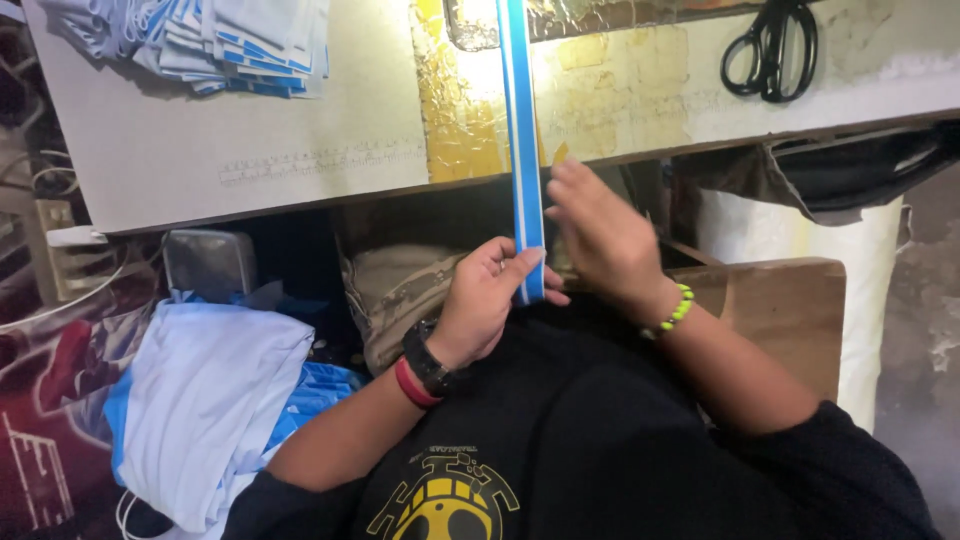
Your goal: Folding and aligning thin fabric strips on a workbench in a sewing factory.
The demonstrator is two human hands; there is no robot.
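Note:
A long narrow strip of blue fabric with a white stripe (520,130) runs from the top of the work table down over its front edge to my lap. My left hand (485,295) pinches the strip's lower end between thumb and fingers; it wears a black watch and a red band at the wrist. My right hand (600,235), with a green bead bracelet, lies against the strip's right side just below the table edge, and a small yellow piece shows at its fingertips. Whether the right hand grips the strip is unclear.
The pale work table (300,140) carries a stack of blue-and-white fabric pieces (215,45) at the far left, black scissors (770,45) at the far right and a worn golden patch (460,110) in the middle. Folded pale-blue cloth (200,410) lies at my left; a wooden board (780,310) stands to my right.

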